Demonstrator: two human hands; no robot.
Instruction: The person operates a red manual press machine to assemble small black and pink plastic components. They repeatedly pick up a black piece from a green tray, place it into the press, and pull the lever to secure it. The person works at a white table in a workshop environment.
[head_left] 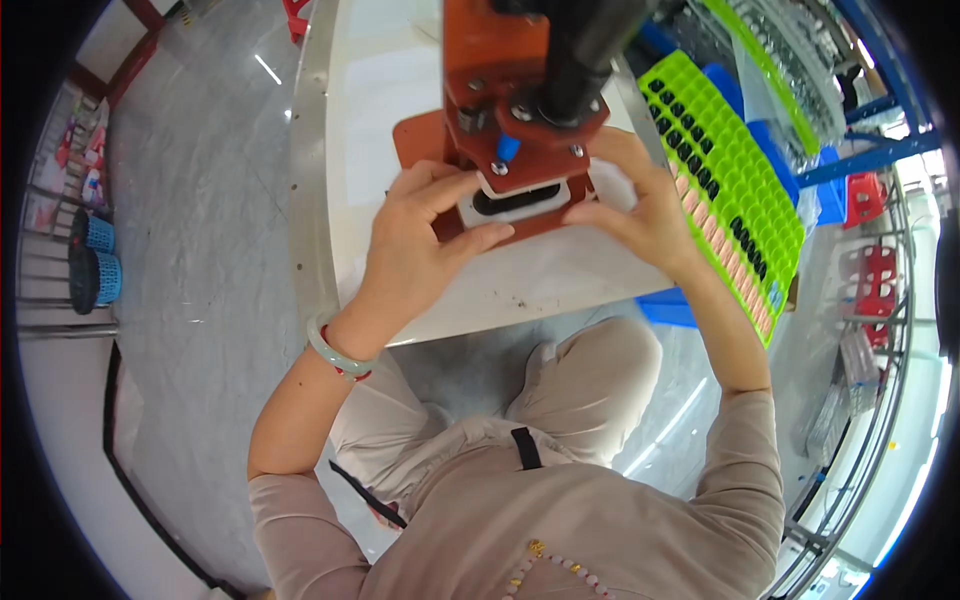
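Note:
A reddish-orange press [510, 150] stands on the white table. Under its head sits a white block [515, 211] with a black oval piece [517, 200] in its middle. My left hand [415, 225] is at the block's left side, thumb along the front edge and fingers curled toward the press. On the other side, my right hand [645, 205] has its thumb at the block's right front corner; its other fingers reach behind, partly hidden by the press. Both hands appear to grip the block. The press head covers the block's rear.
At the right lies a bright green tray [772, 208] of small cups, holding black pieces [750, 247] and pinkish pieces [722, 243]. Behind it stands a blue metal rack [855, 160]. The white table [480, 290] ends just before my knees. Blue baskets [97, 275] stand far left.

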